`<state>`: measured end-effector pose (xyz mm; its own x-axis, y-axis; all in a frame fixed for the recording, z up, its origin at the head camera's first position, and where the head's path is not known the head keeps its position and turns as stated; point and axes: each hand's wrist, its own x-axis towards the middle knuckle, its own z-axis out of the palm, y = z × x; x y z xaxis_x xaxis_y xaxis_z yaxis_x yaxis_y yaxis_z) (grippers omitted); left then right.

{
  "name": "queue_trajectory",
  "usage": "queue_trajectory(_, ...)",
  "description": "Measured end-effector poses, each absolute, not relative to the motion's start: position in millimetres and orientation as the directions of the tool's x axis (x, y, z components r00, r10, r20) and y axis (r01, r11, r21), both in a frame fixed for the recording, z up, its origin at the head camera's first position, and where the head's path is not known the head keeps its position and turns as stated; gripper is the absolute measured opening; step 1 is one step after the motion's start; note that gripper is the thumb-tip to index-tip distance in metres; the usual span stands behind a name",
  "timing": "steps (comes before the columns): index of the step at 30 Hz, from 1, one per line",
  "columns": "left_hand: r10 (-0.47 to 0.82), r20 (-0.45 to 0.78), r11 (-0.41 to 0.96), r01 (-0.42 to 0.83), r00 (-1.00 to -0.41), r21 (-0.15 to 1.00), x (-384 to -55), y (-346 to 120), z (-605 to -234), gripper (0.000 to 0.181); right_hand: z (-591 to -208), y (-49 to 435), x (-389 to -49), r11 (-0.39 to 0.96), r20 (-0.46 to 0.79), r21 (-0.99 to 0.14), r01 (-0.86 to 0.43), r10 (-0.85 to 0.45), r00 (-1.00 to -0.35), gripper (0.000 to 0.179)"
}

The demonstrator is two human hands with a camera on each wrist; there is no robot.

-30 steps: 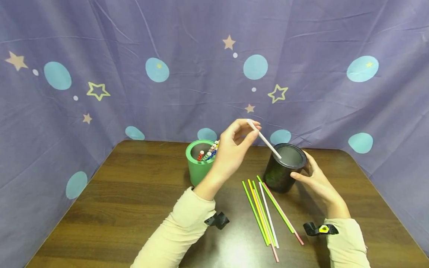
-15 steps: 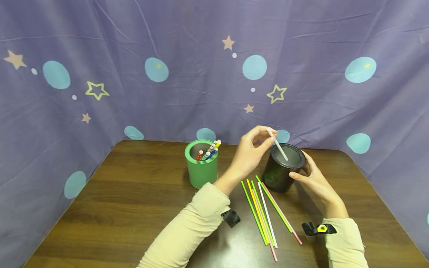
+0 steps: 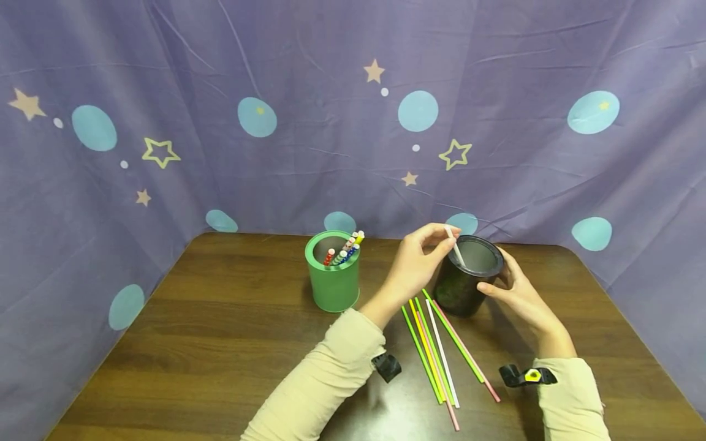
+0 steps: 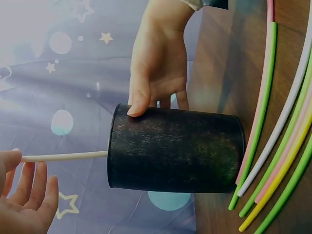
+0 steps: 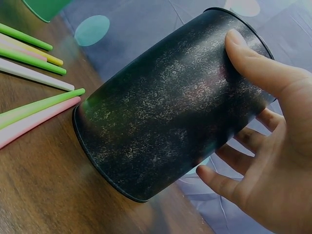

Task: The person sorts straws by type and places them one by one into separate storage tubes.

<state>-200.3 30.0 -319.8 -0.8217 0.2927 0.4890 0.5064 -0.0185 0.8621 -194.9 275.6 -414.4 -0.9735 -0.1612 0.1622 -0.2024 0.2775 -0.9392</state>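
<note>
In the head view, my left hand [image 3: 415, 258] pinches a plain white straw [image 3: 455, 250] near its upper end, between thumb and fingers. The straw's lower part goes into the mouth of a black canister [image 3: 459, 291]; how deep it reaches is hidden. My right hand [image 3: 520, 299] holds the canister from the right, its thumb [image 5: 248, 57] on the near side and its fingers behind. The canister stands upright on the table. Seen from the left wrist, the white straw [image 4: 68, 157] runs from my fingertips to the canister's rim.
Several long green, yellow, pink and white straws [image 3: 438, 352] lie loosely fanned on the brown table [image 3: 220, 367], in front of the black canister. To the left stands a green canister [image 3: 334, 288] with several patterned straws [image 3: 343, 254] in it. A purple curtain [image 3: 331, 122] hangs behind.
My left hand has moved right and down toward the black canister, and less of the white straw shows above its rim. The right hand and canister have stayed in place.
</note>
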Motion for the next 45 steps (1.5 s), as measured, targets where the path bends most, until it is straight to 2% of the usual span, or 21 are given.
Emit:
queue_trajectory(12,0.313,0.463,0.020,0.493,-0.829,0.870,-201,24,-334,0.025,-414,277,-193,0.268,0.167,-0.941,-0.208,-0.168,-0.971,0.082)
queue_trajectory(20,0.316,0.393,0.079,0.436,-0.864,0.896,-199,8,-348,0.023,-413,274,-193,0.271,0.169,-0.940,-0.208,-0.158,-0.973,0.082)
queue_trajectory(32,0.330,0.137,0.302,0.242,-0.934,0.922,-199,-11,-384,0.021,-412,273,-195,0.289,0.181,-0.932,-0.220,-0.156,-0.971,0.082)
queue_trajectory(45,0.256,-0.059,0.547,0.094,-0.965,0.832,-204,-24,-417,0.019,-412,274,-195,0.304,0.174,-0.929,-0.213,-0.151,-0.973,0.084)
